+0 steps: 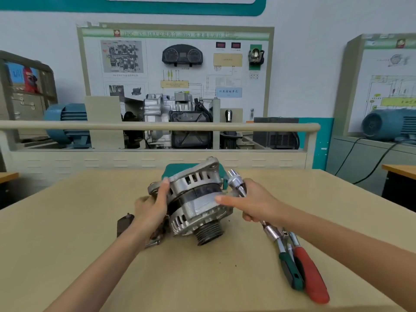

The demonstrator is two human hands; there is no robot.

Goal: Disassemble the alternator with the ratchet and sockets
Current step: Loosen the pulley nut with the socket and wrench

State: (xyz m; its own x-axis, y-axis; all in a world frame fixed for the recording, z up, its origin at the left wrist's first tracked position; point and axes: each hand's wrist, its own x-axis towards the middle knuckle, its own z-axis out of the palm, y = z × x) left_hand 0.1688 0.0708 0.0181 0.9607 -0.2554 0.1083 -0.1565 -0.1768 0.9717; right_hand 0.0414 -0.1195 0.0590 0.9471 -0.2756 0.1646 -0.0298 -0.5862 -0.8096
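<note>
The workbench (67,255) is flat, matte, pale tan laminate w/ a few dark specks. The alternator (195,203) lies on its side at bench centre, tilted, pulley end toward you: cast aluminium housing, rough silver-grey, slotted vent windows around both end shells, a dark band of stator laminations between them. The grooved pulley (209,233) is dark, ribbed steel. A mounting ear (212,164) sticks up at the far end. A teal case (173,172) sits just behind the alt.

Your left hand (155,206) lies flat against the alt.'s left side, fingers extended, not clenched. Your right hand (254,203) is wrapped around the ratchet (238,185), a polished chrome tool w/ its bright cylindrical head up beside the housing's right side; forefinger is extended, touching the shell.

Right of the alt., near your right wrist, lie a red-handled tool (310,275) and a green-handled tool (290,273), side by side, chrome shanks. At left, a dark block-shaped part (125,224) and small metal hardware (153,243); detail too blurred to tell.
</note>
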